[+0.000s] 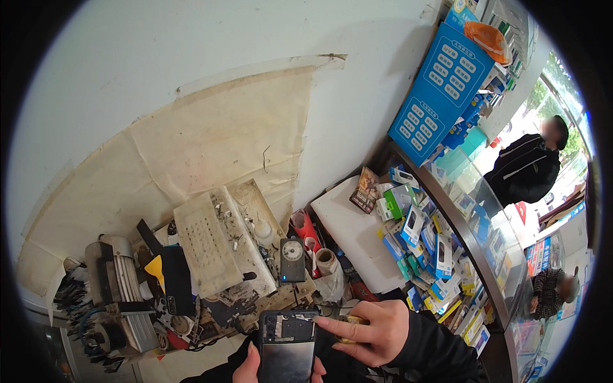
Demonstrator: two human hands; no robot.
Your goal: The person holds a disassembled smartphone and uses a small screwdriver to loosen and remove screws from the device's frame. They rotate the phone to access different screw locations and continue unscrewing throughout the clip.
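My left hand is closed round a dark smartphone, its thumb on one long edge and fingertips on the other. The upper part of the phone's back is uncovered and shows a dark inner board beside the camera lenses. My right hand is at the phone's upper right corner, with the index fingertip at its edge. Between the curled right fingers sits a small yellowish-brown object; its kind is mostly hidden by the fingers.
A grimy workbench holds a pale plastic box, a grey device with a round dial, red and brown rolls and tools. Boxed goods pile up at right beside a glass counter. Two people are beyond it.
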